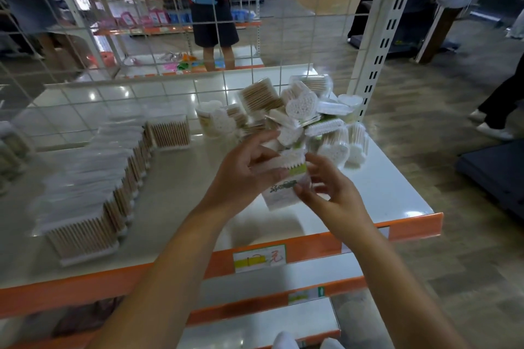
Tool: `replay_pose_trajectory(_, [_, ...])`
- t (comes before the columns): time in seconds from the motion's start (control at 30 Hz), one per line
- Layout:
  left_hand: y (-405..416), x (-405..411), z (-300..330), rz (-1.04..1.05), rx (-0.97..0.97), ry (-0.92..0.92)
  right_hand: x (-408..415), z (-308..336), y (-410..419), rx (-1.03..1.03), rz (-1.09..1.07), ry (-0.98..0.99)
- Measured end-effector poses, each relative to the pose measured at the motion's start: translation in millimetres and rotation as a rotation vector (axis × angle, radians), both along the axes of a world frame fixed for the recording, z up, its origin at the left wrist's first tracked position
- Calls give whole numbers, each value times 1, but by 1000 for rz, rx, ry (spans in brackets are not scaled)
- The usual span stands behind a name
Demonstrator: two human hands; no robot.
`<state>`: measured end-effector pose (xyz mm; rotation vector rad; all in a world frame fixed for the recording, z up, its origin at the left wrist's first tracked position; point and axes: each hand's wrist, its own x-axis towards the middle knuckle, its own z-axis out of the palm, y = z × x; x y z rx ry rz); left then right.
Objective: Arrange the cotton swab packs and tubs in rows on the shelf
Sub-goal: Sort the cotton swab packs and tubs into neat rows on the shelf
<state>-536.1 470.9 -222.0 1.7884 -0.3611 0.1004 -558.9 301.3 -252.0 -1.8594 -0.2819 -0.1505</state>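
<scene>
I see a white shelf [382, 193] with an orange front edge. On it, left of my left hand [246, 167], flat swab packs [93, 178] stand in a row that runs from the front edge back toward the wire grid. Just beyond both hands, a loose heap of packs and heart-shaped tubs [297, 113] lies on the shelf's far right corner.

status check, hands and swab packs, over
Left hand and right hand both hold one swab pack. Loose pile unsorted behind. Nothing in the way.
</scene>
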Motion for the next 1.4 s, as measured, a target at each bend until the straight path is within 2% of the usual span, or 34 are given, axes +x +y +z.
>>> replay_pose_trajectory(0.1, [3, -2, 1, 10, -41, 10, 0, -1, 5, 64, 24, 20])
replay_pose_trajectory(0.3, [8, -6, -11, 80, -240, 121, 1, 2, 14, 286, -25, 54])
replay_pose_trajectory(0.5, [15, -12, -21, 55, -285, 225, 3, 4, 27, 447, -93, 55])
replay_pose_trajectory(0.6, [20, -14, -23, 102, -318, 242, 5, 2, 36, 388, -148, 44])
replay_pose_trajectory(0.73, [31, -17, -24, 151, -329, 217, 10, 1, 51, 88, -305, -96])
replay_pose_trajectory(0.83, [39, -18, -26, 202, -318, 203, 13, 4, 64, 7, -269, -149])
replay_pose_trajectory(1.0, [53, -23, -25, 305, -143, 143, 17, 11, 88, -35, -150, -52])
replay_pose_trajectory(1.13, [67, -26, -18, 298, 41, 34, 18, 24, 104, 64, -101, 31])
replay_pose_trajectory(1.27, [85, -34, -20, 314, 309, -113, 17, 40, 118, 167, -23, 209])
replay_pose_trajectory(1.4, [103, -40, -26, 311, 526, -237, 15, 47, 139, 14, 90, 217])
